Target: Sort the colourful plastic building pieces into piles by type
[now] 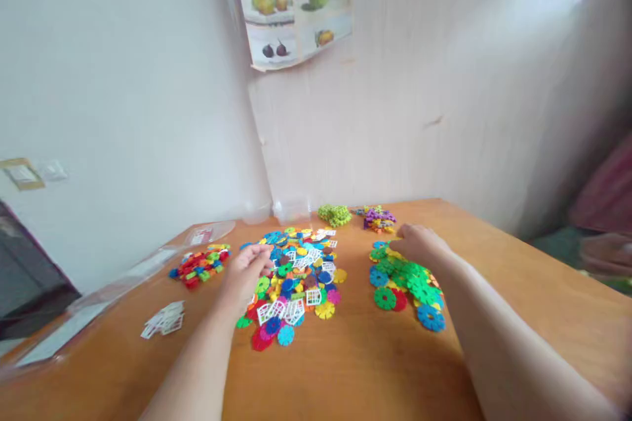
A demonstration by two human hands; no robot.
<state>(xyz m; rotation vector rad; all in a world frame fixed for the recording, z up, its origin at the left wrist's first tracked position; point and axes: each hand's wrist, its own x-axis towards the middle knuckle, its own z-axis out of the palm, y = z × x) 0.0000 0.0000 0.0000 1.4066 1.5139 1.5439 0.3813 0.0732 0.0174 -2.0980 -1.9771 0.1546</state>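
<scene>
My left hand (251, 264) hovers over the left side of a big mixed pile of plastic snowflake discs (324, 310). Its fingers are curled together; anything between them is too small to make out. White lattice window pieces (295, 311) lie among the discs. Over the far edge of a second pile, mostly green and blue notched discs (422, 287), is my right hand (422, 245). That hand is bent and blurred, its fingertips partly hidden, so I cannot tell what it holds.
Small red and multicoloured pieces (200, 266) and a stack of white lattice pieces (165, 320) lie at the left. Lime-green pieces (334, 214) and purple ones (379, 218) sit at the back. Clear plastic containers (292, 210) stand by the wall; plastic bags (210, 233) line the left edge.
</scene>
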